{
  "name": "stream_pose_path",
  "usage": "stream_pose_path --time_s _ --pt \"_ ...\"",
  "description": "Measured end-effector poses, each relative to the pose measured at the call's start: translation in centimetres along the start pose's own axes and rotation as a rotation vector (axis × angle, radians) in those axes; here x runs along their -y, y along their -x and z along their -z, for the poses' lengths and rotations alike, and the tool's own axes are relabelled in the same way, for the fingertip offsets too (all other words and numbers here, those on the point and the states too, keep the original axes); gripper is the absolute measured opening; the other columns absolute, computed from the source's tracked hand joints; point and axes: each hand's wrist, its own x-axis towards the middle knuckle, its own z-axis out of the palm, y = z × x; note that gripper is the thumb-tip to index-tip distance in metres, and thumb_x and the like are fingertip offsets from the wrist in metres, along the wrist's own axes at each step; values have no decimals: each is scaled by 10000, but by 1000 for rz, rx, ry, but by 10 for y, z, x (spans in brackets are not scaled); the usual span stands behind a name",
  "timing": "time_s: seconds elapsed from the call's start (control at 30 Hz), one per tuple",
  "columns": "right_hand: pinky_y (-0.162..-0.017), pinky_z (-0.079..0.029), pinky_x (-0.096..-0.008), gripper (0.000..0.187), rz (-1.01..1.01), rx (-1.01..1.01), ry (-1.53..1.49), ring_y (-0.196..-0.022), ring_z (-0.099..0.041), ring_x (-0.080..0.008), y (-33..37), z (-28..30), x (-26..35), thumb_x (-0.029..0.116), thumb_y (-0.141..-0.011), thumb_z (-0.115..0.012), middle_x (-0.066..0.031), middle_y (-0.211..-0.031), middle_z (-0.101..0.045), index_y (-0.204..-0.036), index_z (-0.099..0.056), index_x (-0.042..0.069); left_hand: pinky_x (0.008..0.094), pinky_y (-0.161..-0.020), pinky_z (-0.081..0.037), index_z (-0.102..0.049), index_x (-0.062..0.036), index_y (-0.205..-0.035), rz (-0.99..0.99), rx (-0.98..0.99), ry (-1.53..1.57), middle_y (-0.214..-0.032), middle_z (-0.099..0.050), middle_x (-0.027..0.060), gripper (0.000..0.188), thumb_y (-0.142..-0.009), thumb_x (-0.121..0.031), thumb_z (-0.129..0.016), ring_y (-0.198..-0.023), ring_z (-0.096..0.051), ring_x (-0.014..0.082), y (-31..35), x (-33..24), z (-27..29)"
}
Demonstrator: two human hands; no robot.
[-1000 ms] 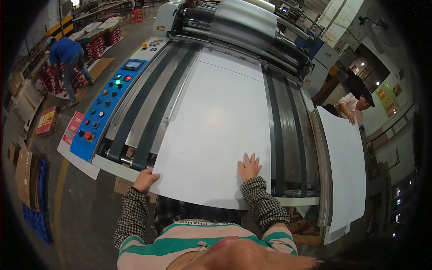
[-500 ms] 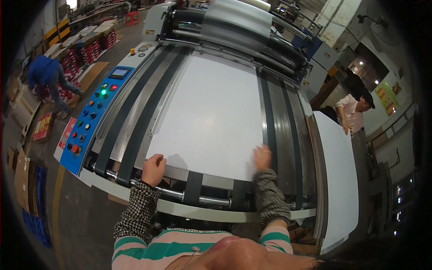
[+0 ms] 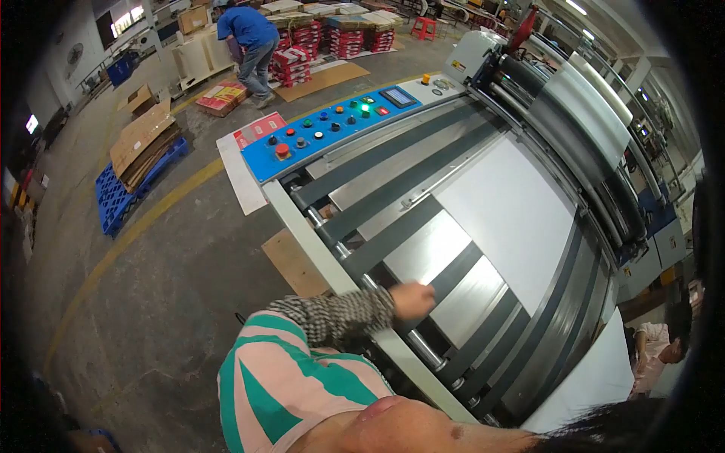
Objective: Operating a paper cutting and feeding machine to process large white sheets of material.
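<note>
My left hand (image 3: pixel 413 300) hovers over the near end of the machine's feed table, with its fingers curled in and nothing visible in them. A grey checked sleeve covers that forearm. My right hand is out of view. Beyond my left hand, a large white sheet (image 3: pixel 510 215) lies on the dark conveyor belts (image 3: pixel 393 234) and bare metal plates. Its far end reaches the rollers (image 3: pixel 555 124) of the machine. A gap of belts and metal separates my left hand from the sheet's near edge.
A blue control panel (image 3: pixel 332 128) with buttons and a lit green lamp runs along the table's left side. White sheets (image 3: pixel 593 377) lie at the lower right, near a person in pink (image 3: pixel 651 355). Flattened cardboard (image 3: pixel 143 143) rests on a blue pallet (image 3: pixel 109 192). Another person in blue (image 3: pixel 253 41) bends over farther back.
The white sheet has moved away from me toward the rollers, baring the near belts. My right hand has left the view. The view has turned, showing more floor at the left.
</note>
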Motion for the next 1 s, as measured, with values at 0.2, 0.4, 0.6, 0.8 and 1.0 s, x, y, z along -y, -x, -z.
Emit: stream_pose_path --time_s 0.2,0.4,0.6,0.8,1.0 --pt "-670 -399 -415 141 -141 147 359 -759 -511 -329 -19 -235 141 82 -714 -454 -188 -798 -556 -720 -554 -17 370 -763 -428 -527 -18 -1048 -189 606 89 -946 -557 198 410 -717 -260 -536 -897 -537 272 31 -44 -59" --pt "-796 -392 -341 250 -411 355 -458 -896 -498 -276 -26 -231 291 174 -806 -456 -183 -959 -557 -822 -595 -35 328 -615 -444 -571 3 -871 7 226 252 -723 -583 122 237 -679 -110 -491 -637 -540 211 48 62 25" --pt "-962 -110 -541 421 -528 473 416 -1208 -198 -350 -18 -168 267 316 -785 -486 -153 -1288 -309 -1153 -470 112 280 -685 -420 -493 75 -1032 441 12 808 -902 -567 104 325 -743 -73 -486 -777 -534 168 80 86 90" --pt "-960 -63 -558 489 -417 653 361 -1224 -127 -390 -3 -164 283 358 -799 -443 -170 -1331 -214 -1231 -380 139 289 -759 -409 -465 62 -1086 610 113 846 -979 -550 107 354 -760 -66 -514 -856 -524 189 135 97 117" --pt "-970 -48 -546 503 -345 737 289 -1231 -98 -389 -33 -191 279 363 -800 -436 -174 -1338 -196 -1243 -361 137 291 -740 -426 -485 64 -1053 582 58 862 -958 -561 113 327 -756 -70 -512 -831 -539 186 118 97 123"
